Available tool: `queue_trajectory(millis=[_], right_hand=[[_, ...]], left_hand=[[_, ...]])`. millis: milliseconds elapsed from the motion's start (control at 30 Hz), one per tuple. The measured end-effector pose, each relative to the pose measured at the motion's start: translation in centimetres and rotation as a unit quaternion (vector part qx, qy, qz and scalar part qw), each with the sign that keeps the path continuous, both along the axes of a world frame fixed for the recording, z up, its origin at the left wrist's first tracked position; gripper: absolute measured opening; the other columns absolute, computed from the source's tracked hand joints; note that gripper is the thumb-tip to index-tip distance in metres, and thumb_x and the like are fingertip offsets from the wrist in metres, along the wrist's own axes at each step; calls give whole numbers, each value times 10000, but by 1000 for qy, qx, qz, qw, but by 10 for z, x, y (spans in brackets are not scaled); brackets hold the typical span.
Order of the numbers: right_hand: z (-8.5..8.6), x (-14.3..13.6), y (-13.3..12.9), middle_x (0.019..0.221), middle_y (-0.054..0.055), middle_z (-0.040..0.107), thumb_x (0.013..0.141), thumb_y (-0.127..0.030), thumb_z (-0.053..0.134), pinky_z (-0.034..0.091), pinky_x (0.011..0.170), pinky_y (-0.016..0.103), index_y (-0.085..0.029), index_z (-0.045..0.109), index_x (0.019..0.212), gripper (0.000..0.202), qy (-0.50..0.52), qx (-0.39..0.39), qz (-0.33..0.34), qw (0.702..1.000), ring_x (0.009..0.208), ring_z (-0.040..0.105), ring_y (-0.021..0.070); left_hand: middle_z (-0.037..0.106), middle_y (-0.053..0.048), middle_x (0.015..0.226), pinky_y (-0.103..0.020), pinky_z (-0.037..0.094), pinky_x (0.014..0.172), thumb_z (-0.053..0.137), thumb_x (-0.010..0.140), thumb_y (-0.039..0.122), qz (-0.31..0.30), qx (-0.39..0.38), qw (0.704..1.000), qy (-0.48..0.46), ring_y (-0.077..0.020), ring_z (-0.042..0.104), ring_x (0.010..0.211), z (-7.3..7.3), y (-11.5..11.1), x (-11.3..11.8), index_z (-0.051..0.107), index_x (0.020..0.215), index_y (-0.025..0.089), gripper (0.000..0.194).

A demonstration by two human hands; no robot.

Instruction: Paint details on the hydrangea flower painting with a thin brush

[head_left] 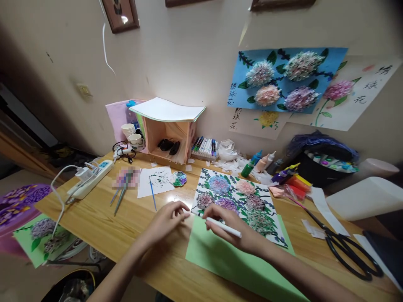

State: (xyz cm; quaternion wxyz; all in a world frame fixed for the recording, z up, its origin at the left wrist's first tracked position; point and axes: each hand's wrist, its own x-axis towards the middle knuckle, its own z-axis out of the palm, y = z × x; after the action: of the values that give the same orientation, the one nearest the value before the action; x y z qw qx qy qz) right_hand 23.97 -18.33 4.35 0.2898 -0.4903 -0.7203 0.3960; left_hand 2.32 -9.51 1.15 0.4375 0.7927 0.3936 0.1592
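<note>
My right hand (229,224) is closed around a white marker (224,227), above the near edge of a flower picture (234,201). That picture has several raised, fluffy blooms in blue, pink and purple, with painted green leaves. It lies on a sheet of green paper (217,256), which reaches toward me beneath my right arm. Just left of the picture's near corner is my left hand (171,220). Its fingers are curled, with thumb and fingertips close together; I cannot make out what is between them, if anything.
Black scissors (346,247) lie at right. Paint bottles (252,162), a marker set (205,147) and a pink box (168,144) line the back. A paint palette (179,179), blue brush (153,193) and power strip (91,179) are at left. Flower pictures (285,79) hang on the wall.
</note>
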Motion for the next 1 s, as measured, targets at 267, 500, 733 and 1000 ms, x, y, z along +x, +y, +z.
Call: queue_trajectory(millis=[267,500,733,1000], right_hand=[[-38,-52,97,981,120,599,879,-84,416,429,768,322,-150,540,1028,205,-279,165,91,942,922,529,208],[-52,-113,132,948,146,582,813,-38,513,420,688,319,-117,578,911,142,-468,186,75,861,896,515,244],[-52,-146,162,868,116,578,888,-100,447,412,653,314,-99,589,904,143,-433,364,238,790,850,503,218],[-58,-154,189,797,109,595,904,-126,432,403,605,303,-86,611,789,217,-387,428,446,684,812,522,198]], left_hand=[[643,-98,879,-353,405,772,390,916,366,275,242,899,241,-272,548,895,-27,46,-65,582,835,162,292],[666,-114,898,-351,421,786,412,909,320,275,235,872,331,-276,573,905,-31,63,-89,624,869,142,280],[648,-88,853,-362,424,759,343,924,274,286,267,882,263,-262,560,854,-36,56,-106,580,814,185,277],[647,-94,881,-355,411,756,353,919,284,331,283,874,219,-273,545,880,-5,58,-98,574,851,190,250]])
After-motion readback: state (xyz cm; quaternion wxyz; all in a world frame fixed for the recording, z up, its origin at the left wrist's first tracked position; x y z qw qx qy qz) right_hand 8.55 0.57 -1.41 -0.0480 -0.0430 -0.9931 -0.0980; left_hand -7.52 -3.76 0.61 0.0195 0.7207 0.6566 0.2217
